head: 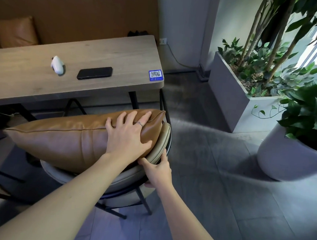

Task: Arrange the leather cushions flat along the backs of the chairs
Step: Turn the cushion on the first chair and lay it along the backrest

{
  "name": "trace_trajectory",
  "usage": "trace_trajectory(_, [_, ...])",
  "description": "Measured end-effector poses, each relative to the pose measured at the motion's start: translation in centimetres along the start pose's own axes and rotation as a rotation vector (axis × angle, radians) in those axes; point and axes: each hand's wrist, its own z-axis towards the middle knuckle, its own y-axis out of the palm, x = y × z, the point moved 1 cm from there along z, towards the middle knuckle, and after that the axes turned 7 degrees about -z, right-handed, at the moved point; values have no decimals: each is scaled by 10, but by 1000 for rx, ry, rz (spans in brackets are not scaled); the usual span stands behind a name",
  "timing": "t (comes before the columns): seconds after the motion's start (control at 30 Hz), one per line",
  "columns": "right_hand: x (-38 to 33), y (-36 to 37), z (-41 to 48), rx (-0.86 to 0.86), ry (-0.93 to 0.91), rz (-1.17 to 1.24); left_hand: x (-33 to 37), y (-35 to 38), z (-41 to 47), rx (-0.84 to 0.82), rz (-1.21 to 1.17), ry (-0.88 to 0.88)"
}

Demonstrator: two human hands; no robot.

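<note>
A tan leather cushion lies on its long edge across a grey padded chair with a black metal frame, its right end against the curved backrest. My left hand presses flat on the cushion's right end, fingers spread, a ring on one finger. My right hand grips the rim of the chair's backrest just below that end. A second tan cushion leans on the brown leather bench behind the table at far left.
A wooden table stands just beyond the chair, holding a black phone, a small white device and a QR sticker. A concrete planter and a white pot with plants stand to the right on the grey tiled floor.
</note>
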Motion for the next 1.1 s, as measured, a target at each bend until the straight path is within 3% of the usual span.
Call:
trace_trajectory(0.6, [3, -3, -1, -73, 2, -126, 2, -1, -6, -32, -10, -1])
trace_trajectory(1.1, [7, 2, -9, -117, -4, -71, -4, -3, -9, -81, -3, -2])
